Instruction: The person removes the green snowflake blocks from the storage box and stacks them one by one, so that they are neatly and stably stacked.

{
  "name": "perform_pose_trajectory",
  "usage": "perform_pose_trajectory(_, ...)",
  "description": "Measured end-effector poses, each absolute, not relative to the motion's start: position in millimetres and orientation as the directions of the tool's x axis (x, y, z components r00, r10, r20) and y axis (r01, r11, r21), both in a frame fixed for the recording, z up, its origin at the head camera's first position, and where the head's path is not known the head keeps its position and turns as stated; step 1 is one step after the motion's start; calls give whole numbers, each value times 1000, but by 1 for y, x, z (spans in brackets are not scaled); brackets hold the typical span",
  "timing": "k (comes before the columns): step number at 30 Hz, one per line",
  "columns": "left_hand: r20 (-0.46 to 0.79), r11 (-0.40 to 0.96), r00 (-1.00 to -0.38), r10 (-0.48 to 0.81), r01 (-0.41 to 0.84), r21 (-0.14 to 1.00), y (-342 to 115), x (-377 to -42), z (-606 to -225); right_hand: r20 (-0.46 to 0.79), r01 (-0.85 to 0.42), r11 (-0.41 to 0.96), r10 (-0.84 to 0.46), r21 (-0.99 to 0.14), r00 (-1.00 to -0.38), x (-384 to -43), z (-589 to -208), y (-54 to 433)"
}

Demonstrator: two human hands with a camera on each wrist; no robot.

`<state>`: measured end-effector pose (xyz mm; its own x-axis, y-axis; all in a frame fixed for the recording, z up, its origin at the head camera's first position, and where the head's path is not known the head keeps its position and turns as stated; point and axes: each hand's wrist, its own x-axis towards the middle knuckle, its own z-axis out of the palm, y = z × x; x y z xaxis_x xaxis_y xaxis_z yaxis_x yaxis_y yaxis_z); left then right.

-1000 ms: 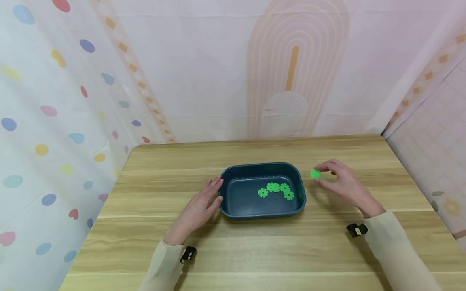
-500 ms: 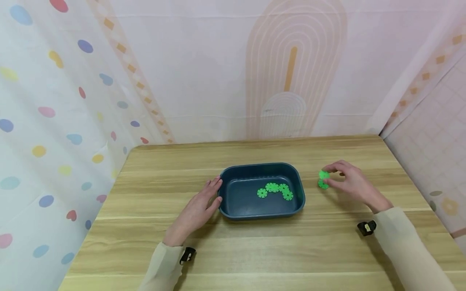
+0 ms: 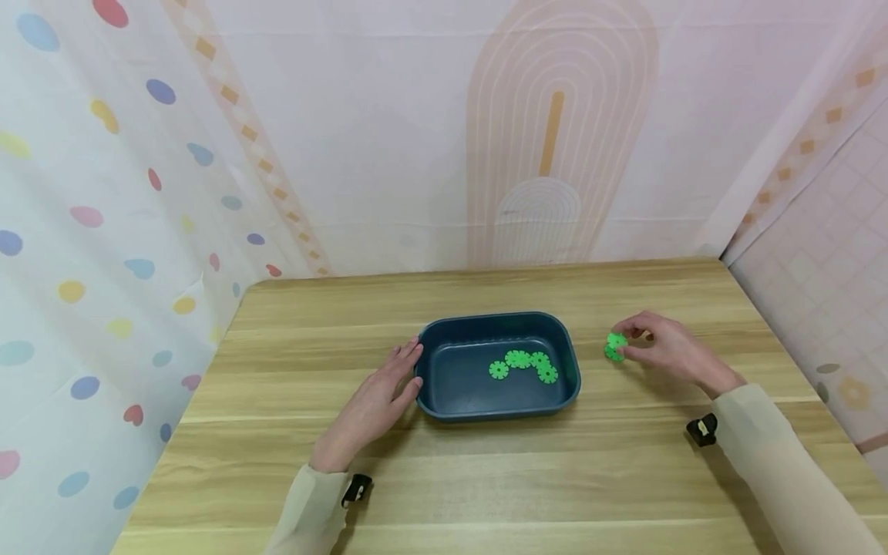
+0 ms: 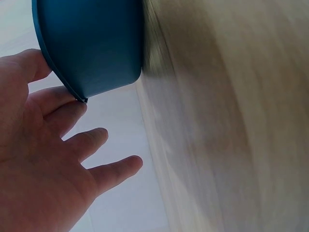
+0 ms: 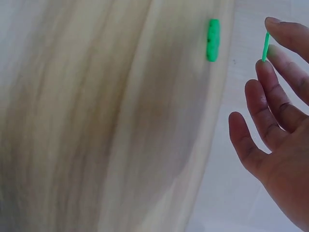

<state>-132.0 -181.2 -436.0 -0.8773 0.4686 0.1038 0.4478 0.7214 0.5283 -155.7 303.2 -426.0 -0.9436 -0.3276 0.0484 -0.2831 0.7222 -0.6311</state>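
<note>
A dark blue rectangular basin (image 3: 461, 389) stands mid-table with several green notched discs (image 3: 539, 360) on its floor. My left hand (image 3: 368, 405) rests against its left end, relaxed fingers and thumb touching the rim, as the left wrist view also shows at the basin's edge (image 4: 96, 46). To the right of the basin, my right hand (image 3: 662, 352) pinches one thin green notched disc (image 5: 265, 47) between thumb and fingers. That disc is close over a short stack of similar green discs (image 5: 213, 40) on the table; the right wrist view shows a gap between them.
The wood-grain table (image 3: 486, 493) reaches back to a patterned curtain (image 3: 388, 154). A black wrist strap piece (image 3: 357, 489) sits at the left sleeve, and another black piece (image 3: 703, 430) at the right sleeve.
My right hand has moved right, away from the basin, and come down over the stack with the green disc still pinched. My left hand stays at the basin's rim.
</note>
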Motion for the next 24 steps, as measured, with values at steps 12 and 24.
perform_pose_trajectory(12, 112, 718, -878, 466, 449, 532, -181, -131, -436, -22, -244, 723, -337, -646, -941, -164, -436, 310)
perform_pose_trajectory(24, 106, 716, -879, 466, 444, 539, -182, -131, -436, -57, -227, 708, -353, -668, -934, -166, -438, 309)
